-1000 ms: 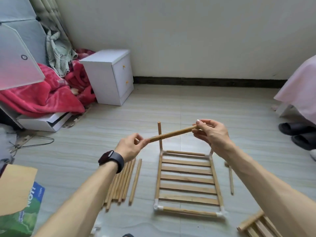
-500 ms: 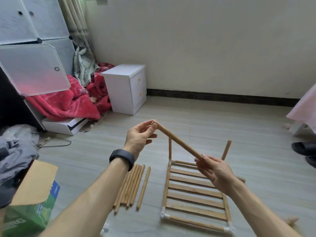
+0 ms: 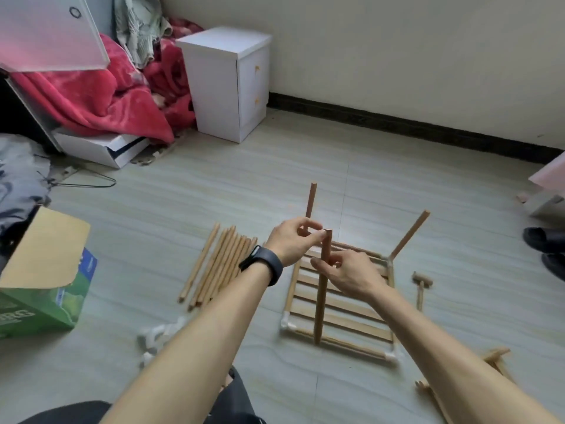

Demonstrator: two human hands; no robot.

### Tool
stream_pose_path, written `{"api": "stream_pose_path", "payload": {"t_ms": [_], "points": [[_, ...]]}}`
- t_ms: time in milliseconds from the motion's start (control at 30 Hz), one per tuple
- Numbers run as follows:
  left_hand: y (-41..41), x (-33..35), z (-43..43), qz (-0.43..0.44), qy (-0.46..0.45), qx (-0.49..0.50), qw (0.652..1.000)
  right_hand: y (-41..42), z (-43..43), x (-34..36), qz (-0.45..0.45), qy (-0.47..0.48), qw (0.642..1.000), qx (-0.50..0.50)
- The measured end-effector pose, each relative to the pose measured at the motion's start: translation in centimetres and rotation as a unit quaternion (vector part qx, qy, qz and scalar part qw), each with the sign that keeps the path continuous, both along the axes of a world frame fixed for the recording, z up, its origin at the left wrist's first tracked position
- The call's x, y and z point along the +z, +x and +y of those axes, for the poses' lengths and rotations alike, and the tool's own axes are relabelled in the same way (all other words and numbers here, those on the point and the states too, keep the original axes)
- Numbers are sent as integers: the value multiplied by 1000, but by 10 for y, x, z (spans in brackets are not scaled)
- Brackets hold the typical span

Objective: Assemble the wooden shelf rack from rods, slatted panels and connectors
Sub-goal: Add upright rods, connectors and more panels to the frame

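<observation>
Both forearms reach forward from the near side of the floor and meet over the slatted panel (image 3: pixel 342 315), which lies flat on the floor (image 3: pixel 305 166) in front of the person. Between the hands a wooden rod (image 3: pixel 319 304) stands almost upright. The left hand (image 3: pixel 290 243), with a dark watch (image 3: pixel 263 264) on its wrist, is bent inward at the wrist and pinches the rod's top end between thumb and fingertips. The right hand (image 3: pixel 348 273) comes in from the right just below it, fingers curled round the upper part of the shaft. The rod's lower end hangs over the panel's near edge; whether it touches the panel cannot be told. White connectors (image 3: pixel 286 321) cap the panel's near corners. From its far left corner a rod post (image 3: pixel 311 198) rises straight, and from its far right corner a second post (image 3: pixel 409 235) leans outward. A bundle of spare rods (image 3: pixel 220 264) lies on the floor just left of the panel, and a small wooden mallet (image 3: pixel 421 286) lies to its right. Toward the floor's left edge sits an open cardboard box (image 3: pixel 46 286), and a white bedside cabinet (image 3: pixel 232 81) stands against the far wall.
</observation>
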State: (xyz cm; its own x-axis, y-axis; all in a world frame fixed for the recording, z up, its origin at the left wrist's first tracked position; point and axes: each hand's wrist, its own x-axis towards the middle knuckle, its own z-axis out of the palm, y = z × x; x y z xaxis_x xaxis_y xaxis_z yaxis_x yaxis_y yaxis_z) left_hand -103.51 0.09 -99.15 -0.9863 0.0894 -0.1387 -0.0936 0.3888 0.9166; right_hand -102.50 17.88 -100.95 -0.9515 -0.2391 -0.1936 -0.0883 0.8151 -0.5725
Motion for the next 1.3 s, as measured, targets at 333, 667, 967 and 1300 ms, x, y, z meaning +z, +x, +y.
{"api": "stream_pose_path", "payload": {"t_ms": [333, 667, 967, 1300], "points": [[67, -230, -31, -273, -107, 62, 954, 25, 0, -97, -23, -94, 989, -108], [59, -276, -21, -244, -128, 38, 961, 22, -16, -124, 49, -71, 994, -67], [58, -280, -15, -264, -129, 81, 952, 25, -30, -127, 81, 62, 984, 142], [60, -277, -18, -243, -177, 48, 953, 47, -41, -147, 169, 50, 976, 127]]}}
